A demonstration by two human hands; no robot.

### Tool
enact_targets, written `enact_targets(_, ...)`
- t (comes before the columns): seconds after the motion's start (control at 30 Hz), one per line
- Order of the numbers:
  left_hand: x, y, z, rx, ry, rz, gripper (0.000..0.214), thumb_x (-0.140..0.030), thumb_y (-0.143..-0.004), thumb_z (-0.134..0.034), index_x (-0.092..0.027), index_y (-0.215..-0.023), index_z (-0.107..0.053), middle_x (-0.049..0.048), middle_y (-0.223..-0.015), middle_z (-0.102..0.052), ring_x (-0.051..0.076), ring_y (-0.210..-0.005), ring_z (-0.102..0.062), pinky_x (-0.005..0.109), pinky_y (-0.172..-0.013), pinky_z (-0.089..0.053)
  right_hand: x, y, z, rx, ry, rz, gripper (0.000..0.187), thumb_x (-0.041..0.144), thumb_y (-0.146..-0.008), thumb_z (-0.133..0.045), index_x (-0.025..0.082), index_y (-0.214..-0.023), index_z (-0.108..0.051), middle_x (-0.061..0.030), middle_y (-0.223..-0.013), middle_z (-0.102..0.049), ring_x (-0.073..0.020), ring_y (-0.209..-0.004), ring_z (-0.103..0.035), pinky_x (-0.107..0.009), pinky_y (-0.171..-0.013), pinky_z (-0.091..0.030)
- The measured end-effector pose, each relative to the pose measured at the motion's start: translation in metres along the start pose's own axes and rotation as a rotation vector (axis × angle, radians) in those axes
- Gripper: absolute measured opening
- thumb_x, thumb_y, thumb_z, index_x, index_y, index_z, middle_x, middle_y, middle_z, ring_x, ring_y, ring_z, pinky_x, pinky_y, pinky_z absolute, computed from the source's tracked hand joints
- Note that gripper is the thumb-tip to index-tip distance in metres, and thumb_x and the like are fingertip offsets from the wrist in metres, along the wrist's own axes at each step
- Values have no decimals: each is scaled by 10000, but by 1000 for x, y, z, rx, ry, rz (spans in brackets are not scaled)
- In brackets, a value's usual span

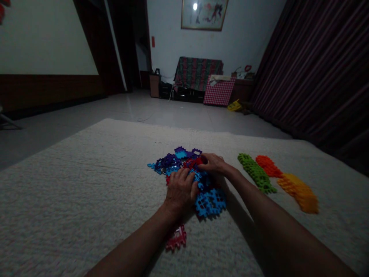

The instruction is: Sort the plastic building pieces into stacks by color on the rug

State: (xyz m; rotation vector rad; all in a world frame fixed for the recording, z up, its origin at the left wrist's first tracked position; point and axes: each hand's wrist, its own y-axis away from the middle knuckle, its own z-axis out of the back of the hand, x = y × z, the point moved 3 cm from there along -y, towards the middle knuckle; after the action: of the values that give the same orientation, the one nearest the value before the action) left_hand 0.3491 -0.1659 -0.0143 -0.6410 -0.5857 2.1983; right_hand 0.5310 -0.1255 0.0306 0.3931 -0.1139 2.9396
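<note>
Our right hand (212,163) pinches a red piece (203,159) above the blue-purple pile (210,202) on the mat (77,184); our left hand (179,191) rests there, its hold unclear. We do best pressing lightly, so notched edges don't snag.

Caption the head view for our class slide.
Left hand and right hand amid jumbled toothed pieces; green row, orange row, yellow row alongside.

Pile (201,177) mid-frame's all blue, purple, red; right side's got green stack (255,172), orange stack (268,165), amber stack (300,192). Red-white checked cloth (217,92) up top.
</note>
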Motion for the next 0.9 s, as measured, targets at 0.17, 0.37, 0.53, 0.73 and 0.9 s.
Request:
enact_targets(0.17,-1,-1,2,16,29,5,233,-280,-950,-493,-182,-1114,-626,116,-1239,-634,293,-1164,-551,497,-988,-449,1,-10,2,84,28,40,259,348,-717,-712,232,-948,-717,-37,-866,-705,-220,-820,-633,-309,-734,-441)
enact_targets(0.37,-2,-2,4,14,28,12,203,-272,-949,-496,-185,-1079,-625,106,-1200,-646,281,-1125,-567,487,-978,-455,-5,-8,0,-129,-58,186,580,294,-651,-784,200,-1204,-641,-80,-1083,-623,-210,-953,-595,-305,-837,-464)
enact_targets(0.53,-1,-2,2,-6,25,-12,206,-278,-941,-503,-188,-1082,-625,114,-1211,-642,282,-1116,-572,480,-955,-467,-4,-9,-1,-188,-70,262,302,177,-698,-677,187,-999,-658,-37,-951,-611,-167,-846,-560,-282,-804,-454)
enact_targets(0.73,3,-1,-3,-57,27,-32,215,-263,-926,-519,-192,-1087,-643,125,-1200,-658,295,-1113,-589,487,-951,-472,9,0,-4,-321,-205,272,258,127,-712,-567,176,-959,-624,-61,-970,-660,-184,-914,-597,-280,-846,-463)
enact_targets(0.9,3,-1,-2,-68,42,-40,217,-261,-919,-532,-192,-1084,-654,126,-1199,-669,297,-1116,-602,480,-938,-480,-18,30,18,-608,-419,-14,326,238,-771,-561,177,-1089,-602,-68,-995,-694,-192,-872,-643,-302,-820,-495)
